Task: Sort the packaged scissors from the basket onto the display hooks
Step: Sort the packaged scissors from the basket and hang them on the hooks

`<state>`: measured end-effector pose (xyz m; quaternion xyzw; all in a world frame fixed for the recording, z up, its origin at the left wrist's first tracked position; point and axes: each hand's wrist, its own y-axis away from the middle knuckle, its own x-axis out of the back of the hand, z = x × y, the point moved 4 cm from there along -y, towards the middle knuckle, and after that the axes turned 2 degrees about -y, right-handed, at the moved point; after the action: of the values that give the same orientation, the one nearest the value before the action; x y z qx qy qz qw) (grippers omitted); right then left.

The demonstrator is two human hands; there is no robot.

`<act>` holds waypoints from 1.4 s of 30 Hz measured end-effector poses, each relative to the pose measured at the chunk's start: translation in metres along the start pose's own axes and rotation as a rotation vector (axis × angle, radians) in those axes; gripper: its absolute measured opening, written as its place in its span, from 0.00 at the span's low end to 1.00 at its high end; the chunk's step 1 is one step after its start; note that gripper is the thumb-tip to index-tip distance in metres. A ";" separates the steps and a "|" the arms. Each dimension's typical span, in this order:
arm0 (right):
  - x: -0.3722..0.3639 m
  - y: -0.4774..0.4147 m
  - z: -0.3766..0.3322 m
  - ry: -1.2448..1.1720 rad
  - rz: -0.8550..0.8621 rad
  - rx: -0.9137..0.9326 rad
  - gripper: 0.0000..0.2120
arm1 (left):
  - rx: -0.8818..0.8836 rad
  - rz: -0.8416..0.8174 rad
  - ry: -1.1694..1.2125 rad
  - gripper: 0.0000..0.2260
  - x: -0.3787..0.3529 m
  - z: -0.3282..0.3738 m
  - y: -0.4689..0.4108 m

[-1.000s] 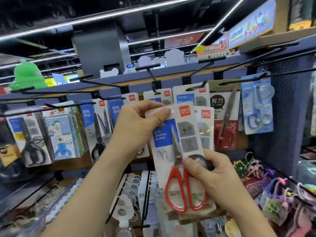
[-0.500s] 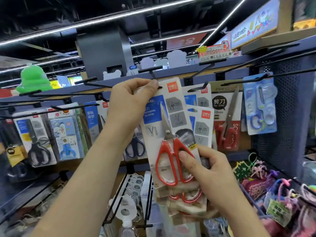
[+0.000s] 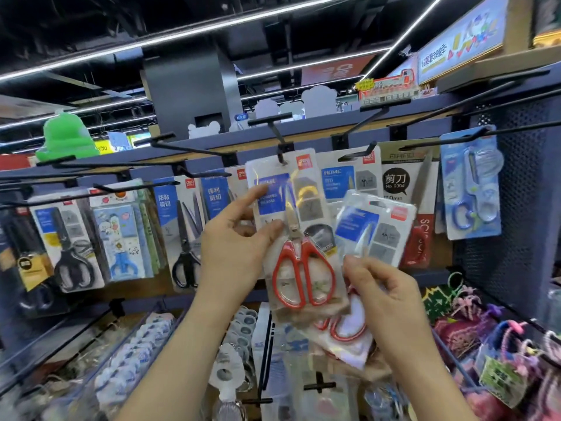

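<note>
A packaged pair of red-handled scissors [image 3: 299, 238] hangs from the black display hook [image 3: 280, 147] at the centre of the rack. My left hand [image 3: 236, 250] touches its left edge, with index finger and thumb stretched across the front of the card. My right hand [image 3: 385, 299] grips a small stack of packaged scissors [image 3: 373, 229] just to the right, tilted, with more red handles [image 3: 346, 329] showing below. The basket is out of view.
Other scissors packs hang on neighbouring hooks: black-handled ones [image 3: 185, 226] at left, a blue pair [image 3: 470, 189] at right. Bare black hooks [image 3: 188, 150] jut out at upper left. Lower racks hold small goods [image 3: 243, 326] and pouches [image 3: 498, 344].
The red-handled pack went up onto the hook and now hangs there. My left hand slid from its top down to its left edge. My right hand moved right with the remaining packs.
</note>
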<state>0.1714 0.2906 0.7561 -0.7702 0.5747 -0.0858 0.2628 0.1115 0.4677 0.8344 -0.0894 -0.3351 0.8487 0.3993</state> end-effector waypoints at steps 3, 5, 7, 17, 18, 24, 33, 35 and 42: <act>0.021 -0.003 0.007 0.255 0.078 0.015 0.09 | 0.032 0.061 -0.081 0.22 -0.003 -0.019 -0.018; 0.031 -0.004 0.003 0.314 0.107 0.072 0.11 | -0.011 0.108 -0.220 0.23 -0.007 -0.030 -0.031; 0.036 -0.004 -0.003 0.277 0.097 0.123 0.19 | -0.056 0.133 -0.371 0.24 -0.014 -0.037 -0.044; 0.042 -0.006 0.005 -0.057 -0.019 -0.060 0.51 | -0.156 0.085 -0.803 0.25 -0.036 -0.051 -0.061; 0.041 -0.007 0.005 -0.078 -0.045 -0.065 0.49 | -0.182 0.122 -0.795 0.22 -0.035 -0.047 -0.055; 0.030 -0.006 0.007 -0.095 -0.197 -0.095 0.45 | 0.090 -0.302 0.121 0.10 -0.060 -0.004 -0.025; 0.013 0.000 0.004 -0.150 -0.407 -0.168 0.20 | 0.069 -0.044 0.253 0.02 -0.049 0.006 -0.013; 0.011 0.002 0.004 -0.157 -0.419 -0.163 0.17 | 0.040 -0.009 0.321 0.03 -0.042 0.018 -0.008; 0.001 -0.005 -0.005 -0.101 -0.320 0.005 0.29 | -0.269 0.100 0.220 0.05 -0.012 0.066 -0.007</act>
<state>0.1733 0.2893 0.7625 -0.8545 0.4306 -0.0890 0.2765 0.0967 0.4294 0.8877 -0.2509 -0.3950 0.8001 0.3753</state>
